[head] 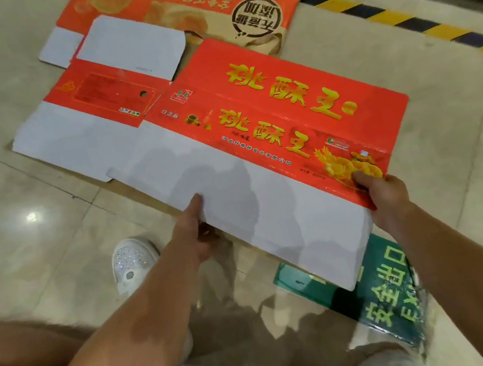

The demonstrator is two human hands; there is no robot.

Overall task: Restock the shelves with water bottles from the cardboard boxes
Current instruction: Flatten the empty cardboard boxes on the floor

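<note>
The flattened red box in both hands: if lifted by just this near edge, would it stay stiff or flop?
The flattened red box probably sags: it is a wide, thin sheet with printed fold creases. Likely light, since left hand and right hand grip only its edges. Its glossy face may slide on the cardboard beneath.

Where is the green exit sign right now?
In the head view, the green exit sign lies on the floor at lower right, partly under the flattened red box and just below the right hand.

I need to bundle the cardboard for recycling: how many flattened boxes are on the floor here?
2. One flattened box with yellow characters lies nearest, gripped by the left hand and right hand. A second flattened box lies beyond, partly underneath. More may be hidden.
</note>
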